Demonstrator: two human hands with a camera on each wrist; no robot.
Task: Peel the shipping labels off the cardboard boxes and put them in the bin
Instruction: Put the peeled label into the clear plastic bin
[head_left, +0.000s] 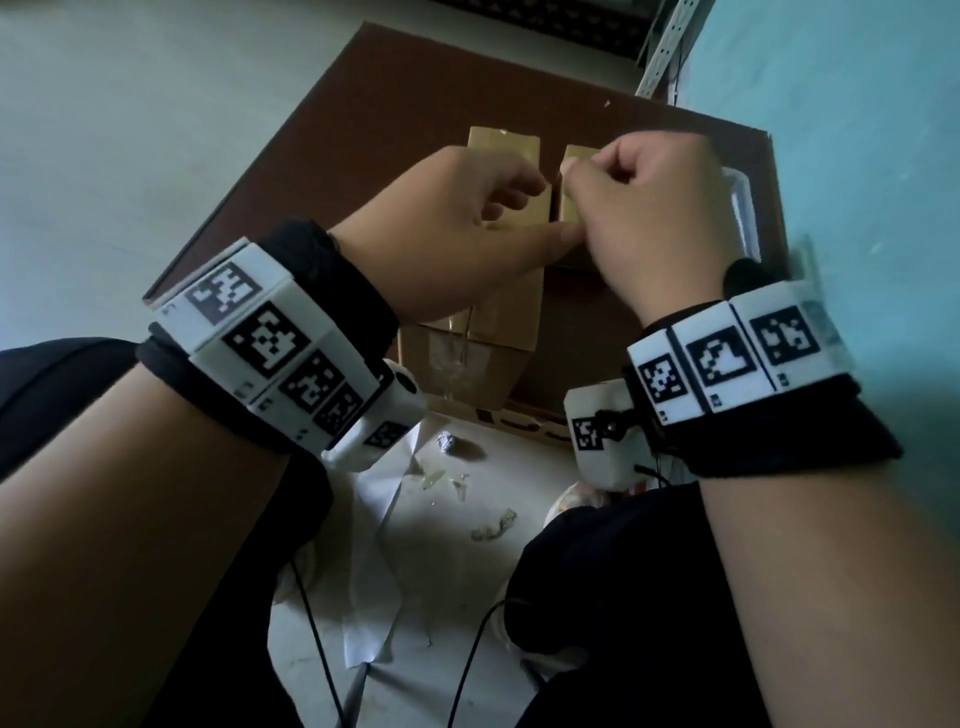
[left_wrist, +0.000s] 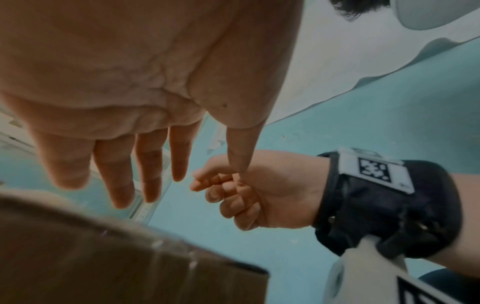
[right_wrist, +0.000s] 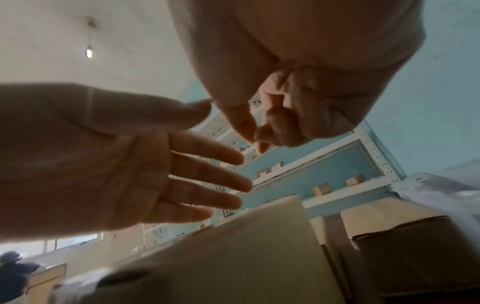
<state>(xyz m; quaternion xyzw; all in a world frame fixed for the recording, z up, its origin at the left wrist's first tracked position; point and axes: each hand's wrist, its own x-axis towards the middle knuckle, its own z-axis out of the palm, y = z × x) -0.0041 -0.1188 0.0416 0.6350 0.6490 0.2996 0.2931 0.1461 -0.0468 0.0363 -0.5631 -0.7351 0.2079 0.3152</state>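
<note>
Brown board (head_left: 363, 104) carries the cardboard boxes (head_left: 511, 322); above them, my left hand (head_left: 457, 228) is spread, my right hand (head_left: 654, 208) is pinched (contents unclear). Sticky scraps may cling to my fingers.

White metal shelving (right_wrist: 324, 162) lines a pale blue wall (head_left: 857, 156), small blocks spaced along its shelves. A bulb (right_wrist: 89, 53) hangs from the ceiling. Crumpled white paper (head_left: 379, 525) and black cables (head_left: 317, 639) lie on the floor.

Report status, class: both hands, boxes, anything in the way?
Left hand open, fingers straight. Right hand curled, fingertips pinched; what it holds, cannot tell. Cardboard boxes below. Nothing blocking.
</note>
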